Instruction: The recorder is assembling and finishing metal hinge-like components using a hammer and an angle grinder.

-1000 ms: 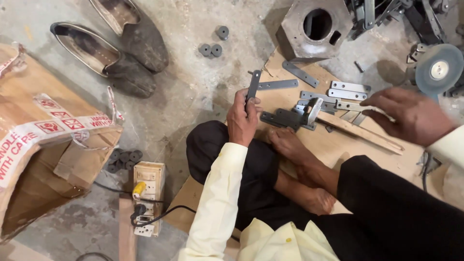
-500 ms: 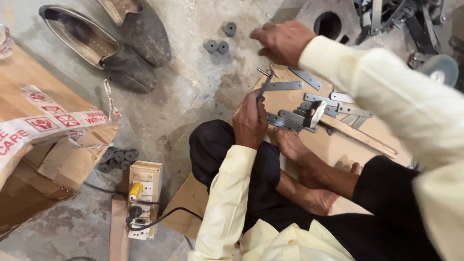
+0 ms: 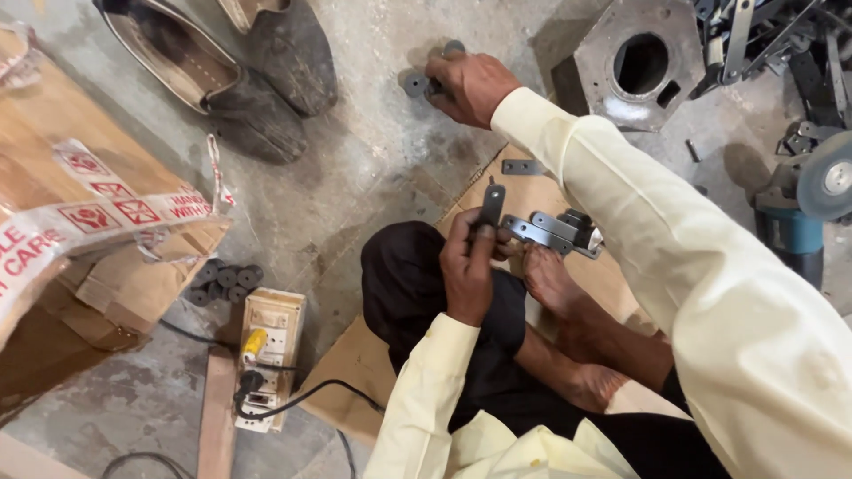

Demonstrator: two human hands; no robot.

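My left hand (image 3: 468, 266) grips a dark flat metal bar (image 3: 491, 204) that is part of a hinged metal bracket assembly (image 3: 555, 233) lying on a sheet of cardboard (image 3: 532, 191) by my bare foot (image 3: 548, 277). My right hand (image 3: 468, 84) reaches far forward over the concrete floor and closes its fingers on small round grey discs (image 3: 415, 84); one disc sits just left of the fingers and another (image 3: 453, 46) peeks above them. My pale yellow sleeve crosses the right of the view and hides much of the cardboard.
Two worn dark shoes (image 3: 222, 75) lie at the top left. A taped cardboard box (image 3: 80, 231) fills the left. Several more discs (image 3: 222, 279) sit by a switch box with cable (image 3: 271, 350). A grey metal housing (image 3: 635, 62) and an angle grinder (image 3: 812, 200) stand at the right.
My right hand has swung from the right side of the cardboard across to the discs on the floor and now rests on them. My left hand has kept hold of the bar.
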